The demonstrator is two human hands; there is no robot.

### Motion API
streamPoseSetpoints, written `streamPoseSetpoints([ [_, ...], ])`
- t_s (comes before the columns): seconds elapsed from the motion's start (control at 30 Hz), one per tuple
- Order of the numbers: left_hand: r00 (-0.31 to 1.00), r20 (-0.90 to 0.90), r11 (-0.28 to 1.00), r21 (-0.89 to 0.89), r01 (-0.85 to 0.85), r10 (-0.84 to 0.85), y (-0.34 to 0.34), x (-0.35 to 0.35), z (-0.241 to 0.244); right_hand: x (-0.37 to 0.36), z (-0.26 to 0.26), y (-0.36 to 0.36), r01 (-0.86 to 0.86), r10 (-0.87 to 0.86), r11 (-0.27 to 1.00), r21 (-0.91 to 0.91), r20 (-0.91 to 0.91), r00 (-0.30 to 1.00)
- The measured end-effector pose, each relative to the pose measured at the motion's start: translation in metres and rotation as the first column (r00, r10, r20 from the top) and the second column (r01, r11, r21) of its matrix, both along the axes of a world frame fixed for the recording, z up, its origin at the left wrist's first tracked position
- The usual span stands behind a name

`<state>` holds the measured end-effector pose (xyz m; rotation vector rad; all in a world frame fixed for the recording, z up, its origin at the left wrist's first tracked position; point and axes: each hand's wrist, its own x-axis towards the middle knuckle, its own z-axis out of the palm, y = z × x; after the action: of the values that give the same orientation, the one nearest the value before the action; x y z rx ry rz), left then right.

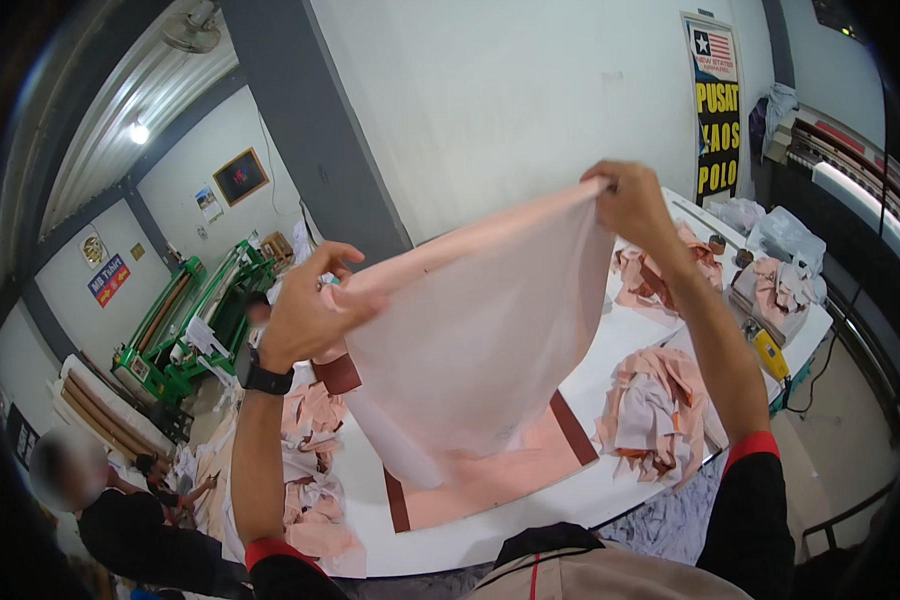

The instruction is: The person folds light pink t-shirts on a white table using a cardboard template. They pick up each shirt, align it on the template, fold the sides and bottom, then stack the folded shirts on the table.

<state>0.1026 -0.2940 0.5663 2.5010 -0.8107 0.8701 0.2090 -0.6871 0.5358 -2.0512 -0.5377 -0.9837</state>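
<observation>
A pale pink fabric panel hangs spread between my hands above a white table. My right hand pinches its upper right corner. At the upper left corner, my left hand has the edge between thumb and fingers, the index finger lifted off; this hand is slightly blurred. Below the raised cloth lies a flat pink fabric piece with dark red-brown strips along its sides. The hanging panel hides much of it.
Heaps of pink and white fabric scraps lie right and left on the table. A yellow tool with a cord and plastic bags are at the right. A person is at the left, near green machines.
</observation>
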Motion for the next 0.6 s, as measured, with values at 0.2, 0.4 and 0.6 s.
streamPoseSetpoints([
  [0.2,0.900,-0.348,0.955,0.227,-0.190,0.262,-0.005,0.033,-0.040,-0.037,0.020,0.013,-0.738,0.604,0.488,0.467,0.430,0.671],
  [0.4,0.724,0.070,0.402,-0.793,0.458,-0.686,-0.126,0.040,-0.083,-0.069,-0.050,0.053,-0.121,0.213,0.902,-0.414,0.183,0.960],
  [0.6,0.884,0.255,0.555,-0.700,0.449,-0.392,-0.238,0.040,-0.169,-0.002,-0.085,-0.038,-0.271,0.316,0.870,0.412,-0.044,0.948],
])
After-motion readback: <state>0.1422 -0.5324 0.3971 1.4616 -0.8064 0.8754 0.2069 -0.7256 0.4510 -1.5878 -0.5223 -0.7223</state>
